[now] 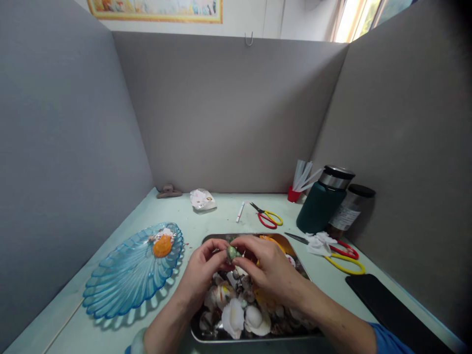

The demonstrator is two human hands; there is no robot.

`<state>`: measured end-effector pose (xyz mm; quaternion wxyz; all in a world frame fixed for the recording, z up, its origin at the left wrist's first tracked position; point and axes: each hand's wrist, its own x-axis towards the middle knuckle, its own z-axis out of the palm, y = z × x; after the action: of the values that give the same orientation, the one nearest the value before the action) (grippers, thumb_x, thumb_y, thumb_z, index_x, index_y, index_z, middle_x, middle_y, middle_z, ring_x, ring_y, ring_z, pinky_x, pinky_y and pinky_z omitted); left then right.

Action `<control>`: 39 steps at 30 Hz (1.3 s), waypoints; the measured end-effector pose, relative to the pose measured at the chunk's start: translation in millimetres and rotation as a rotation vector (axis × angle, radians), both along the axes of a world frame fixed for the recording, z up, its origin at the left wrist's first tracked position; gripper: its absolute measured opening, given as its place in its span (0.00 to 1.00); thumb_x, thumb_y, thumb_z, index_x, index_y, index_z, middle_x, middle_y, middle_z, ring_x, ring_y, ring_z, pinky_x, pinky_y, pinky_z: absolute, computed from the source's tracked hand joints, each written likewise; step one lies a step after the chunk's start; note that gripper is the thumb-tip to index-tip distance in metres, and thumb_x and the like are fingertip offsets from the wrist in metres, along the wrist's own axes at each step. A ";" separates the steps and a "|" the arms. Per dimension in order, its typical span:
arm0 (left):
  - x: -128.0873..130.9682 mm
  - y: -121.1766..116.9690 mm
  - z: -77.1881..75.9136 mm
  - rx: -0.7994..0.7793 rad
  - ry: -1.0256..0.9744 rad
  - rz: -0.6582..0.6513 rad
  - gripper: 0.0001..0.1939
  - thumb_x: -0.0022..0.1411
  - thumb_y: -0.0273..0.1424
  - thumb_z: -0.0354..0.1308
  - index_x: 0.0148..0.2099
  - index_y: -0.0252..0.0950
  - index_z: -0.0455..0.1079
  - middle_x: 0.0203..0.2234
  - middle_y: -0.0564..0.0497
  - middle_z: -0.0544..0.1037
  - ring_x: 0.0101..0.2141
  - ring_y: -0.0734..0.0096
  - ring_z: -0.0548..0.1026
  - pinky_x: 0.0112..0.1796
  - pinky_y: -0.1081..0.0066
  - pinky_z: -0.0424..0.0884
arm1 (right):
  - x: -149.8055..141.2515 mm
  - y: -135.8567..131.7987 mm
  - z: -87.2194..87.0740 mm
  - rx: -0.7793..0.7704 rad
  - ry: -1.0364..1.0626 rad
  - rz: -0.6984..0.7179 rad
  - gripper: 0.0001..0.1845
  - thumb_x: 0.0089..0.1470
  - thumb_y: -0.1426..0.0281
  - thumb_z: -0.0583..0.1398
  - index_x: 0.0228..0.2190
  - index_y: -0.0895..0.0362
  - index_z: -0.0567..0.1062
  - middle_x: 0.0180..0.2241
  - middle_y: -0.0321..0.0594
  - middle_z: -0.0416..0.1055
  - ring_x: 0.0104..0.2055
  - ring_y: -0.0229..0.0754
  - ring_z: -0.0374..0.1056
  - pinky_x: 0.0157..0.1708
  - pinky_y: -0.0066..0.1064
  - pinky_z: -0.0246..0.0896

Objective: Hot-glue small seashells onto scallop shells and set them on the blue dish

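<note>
Over the far part of a metal tray (pixel 254 339), both hands meet around a small greenish shell (pixel 232 253). My left hand (pixel 206 263) pinches it from the left with thumb and fingers. From the other side, my right hand (pixel 267 263) grips it between thumb and fingertips. Below them the tray holds several shells, among them a white ruffled shell (pixel 233 317) and a rounded white shell (pixel 257 320). The right forearm covers part of the tray's contents.
At left stands a blue scalloped dish (pixel 129 275) with an orange shell (pixel 162 246). Behind the tray lie small scissors (pixel 267 216), a white stick (pixel 240 212) and a crumpled packet (pixel 202 200). At right are larger scissors (pixel 342 258), a green bottle (pixel 320 206), a jar (pixel 348 211) and a black phone (pixel 391 305).
</note>
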<state>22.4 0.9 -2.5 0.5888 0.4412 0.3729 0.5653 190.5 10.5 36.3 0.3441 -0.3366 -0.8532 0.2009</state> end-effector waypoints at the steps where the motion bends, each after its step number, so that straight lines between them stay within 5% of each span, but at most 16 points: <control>1: 0.3 -0.2 0.7 -0.002 0.013 0.005 0.06 0.53 0.30 0.62 0.29 0.33 0.69 0.33 0.51 0.72 0.30 0.72 0.71 0.31 0.72 0.70 | 0.1 0.0 -0.2 0.006 -0.005 -0.002 0.09 0.55 0.76 0.58 0.39 0.56 0.73 0.35 0.38 0.74 0.38 0.40 0.68 0.37 0.29 0.58; 8: 2.6 -0.7 6.3 0.015 0.116 0.063 0.06 0.50 0.29 0.62 0.27 0.35 0.67 0.30 0.52 0.71 0.27 0.72 0.70 0.29 0.72 0.69 | 1.6 2.0 -6.9 0.123 -0.065 0.025 0.09 0.56 0.76 0.57 0.41 0.57 0.71 0.37 0.40 0.73 0.39 0.41 0.67 0.38 0.31 0.57; 15: 0.5 2.7 1.3 0.204 0.285 0.168 0.04 0.51 0.25 0.58 0.26 0.35 0.66 0.28 0.52 0.72 0.29 0.72 0.68 0.30 0.75 0.65 | 0.3 2.9 -9.7 0.141 -0.069 0.026 0.10 0.56 0.76 0.57 0.42 0.57 0.71 0.37 0.41 0.72 0.38 0.41 0.66 0.37 0.30 0.57; 24: 2.5 0.3 3.9 0.124 0.196 0.127 0.04 0.50 0.27 0.59 0.26 0.35 0.66 0.28 0.53 0.71 0.27 0.73 0.67 0.29 0.75 0.65 | -0.3 -0.1 -2.5 -0.184 0.107 -0.028 0.08 0.55 0.73 0.58 0.38 0.55 0.74 0.32 0.36 0.74 0.33 0.38 0.68 0.34 0.27 0.60; 39: 5.7 -1.6 7.2 0.097 0.227 0.159 0.04 0.48 0.27 0.58 0.24 0.36 0.65 0.25 0.53 0.70 0.26 0.72 0.67 0.27 0.75 0.65 | -2.7 0.5 -8.0 -0.054 0.046 -0.025 0.09 0.53 0.75 0.60 0.38 0.55 0.74 0.31 0.35 0.72 0.32 0.38 0.66 0.33 0.28 0.57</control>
<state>28.1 -0.6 4.7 0.4743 0.4994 0.4432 0.5738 187.8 11.1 28.3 0.3568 -0.3515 -0.8352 0.2272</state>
